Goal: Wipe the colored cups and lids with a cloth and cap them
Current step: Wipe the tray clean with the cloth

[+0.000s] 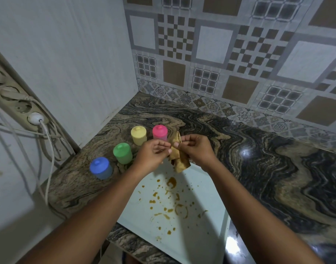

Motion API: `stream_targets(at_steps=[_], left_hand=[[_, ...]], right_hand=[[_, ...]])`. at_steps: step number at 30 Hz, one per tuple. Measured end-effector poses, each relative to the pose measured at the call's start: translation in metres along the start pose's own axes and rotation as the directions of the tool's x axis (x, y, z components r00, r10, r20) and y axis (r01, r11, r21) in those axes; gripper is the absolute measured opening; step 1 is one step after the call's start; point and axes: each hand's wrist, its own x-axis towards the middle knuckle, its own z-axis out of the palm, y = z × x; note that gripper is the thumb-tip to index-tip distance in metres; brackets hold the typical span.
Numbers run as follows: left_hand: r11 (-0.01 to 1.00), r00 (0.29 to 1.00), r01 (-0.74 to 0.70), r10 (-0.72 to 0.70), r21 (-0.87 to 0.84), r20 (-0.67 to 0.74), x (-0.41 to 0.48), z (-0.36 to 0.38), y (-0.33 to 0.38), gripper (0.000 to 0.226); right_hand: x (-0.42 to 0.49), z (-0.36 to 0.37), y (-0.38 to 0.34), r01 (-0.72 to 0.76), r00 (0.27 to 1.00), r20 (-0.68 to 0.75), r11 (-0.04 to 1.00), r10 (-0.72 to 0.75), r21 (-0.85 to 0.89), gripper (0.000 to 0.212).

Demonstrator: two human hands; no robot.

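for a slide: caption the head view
Left hand and right hand hold a brown cloth beside four capped cups.

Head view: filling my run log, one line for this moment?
left hand, right hand: holding cloth | blue cup, green cup, yellow cup, pink cup: capped

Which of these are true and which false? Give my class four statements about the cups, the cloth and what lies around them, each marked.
1. The blue cup, green cup, yellow cup and pink cup all have lids on. True.
2. Nobody holds the cloth. False: the left hand and right hand both hold it.
3. The white board is spotless. False: brown stains mark it.
4. A white plug sits in the power strip. True.
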Motion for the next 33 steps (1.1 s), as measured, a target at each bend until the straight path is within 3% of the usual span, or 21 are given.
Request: stream_targets(at_steps=[2, 7, 12, 17, 21, 24, 27, 31, 33], left_hand=[[1.0, 1.0, 0.022, -0.022, -0.019, 0.007, -0.001, -0.002, 0.003, 0.015], [0.996, 0.995, 0.075, -0.073, -0.038, 0.066, -0.01, 0.005, 0.013, 0.051], [0.981, 0.988, 0.157, -0.155, -0.112, 0.023, -0.011, -0.005, 0.013, 0.019], [0.983, 0.983, 0.178, -0.18, -0.052, -0.045, -0.014, -0.017, 0.014, 0.018], [0.953, 0.964, 0.267, -0.265, -0.142, 0.033, -0.015, -0.027, 0.011, 0.021], [0.949, 0.952, 0.303, -0.298, -0.082, 0.069, -0.018, -0.03, 0.012, 0.028], [0.94, 0.939, 0.342, -0.341, -0.013, 0.042, -0.021, -0.025, 0.01, 0.037], [0.934, 0.932, 0.356, -0.354, -0.013, 0.078, -0.023, -0.022, 0.0, 0.025], [0.948, 0.936, 0.287, -0.308, 0.14, 0.17, -0.024, -0.023, -0.002, 0.045]], right_hand=[[-0.001, -0.002, -0.001, 0.022, 1.0, -0.003, 1.0, -0.023, -0.011, 0.009], [-0.002, -0.001, -0.003, 0.015, 1.0, 0.016, 1.0, -0.015, -0.02, 0.012], [-0.004, -0.011, -0.008, -0.014, 1.0, 0.024, 0.996, 0.016, -0.09, 0.011], [-0.004, -0.018, -0.011, 0.028, 0.998, 0.057, 0.97, -0.015, -0.24, 0.01], [-0.006, -0.023, -0.013, 0.027, 0.991, 0.133, 0.958, 0.011, -0.286, 0.01], [-0.004, -0.029, -0.012, 0.039, 0.981, 0.19, 0.947, 0.024, -0.318, 0.011], [-0.003, -0.033, -0.016, 0.017, 0.961, 0.264, 0.935, 0.082, -0.355, 0.027], [0.0, -0.039, -0.024, 0.01, 0.909, 0.378, 0.894, 0.179, -0.447, 0.044], [0.002, -0.039, -0.027, 0.058, 0.885, 0.424, 0.857, 0.193, -0.512, 0.044]])
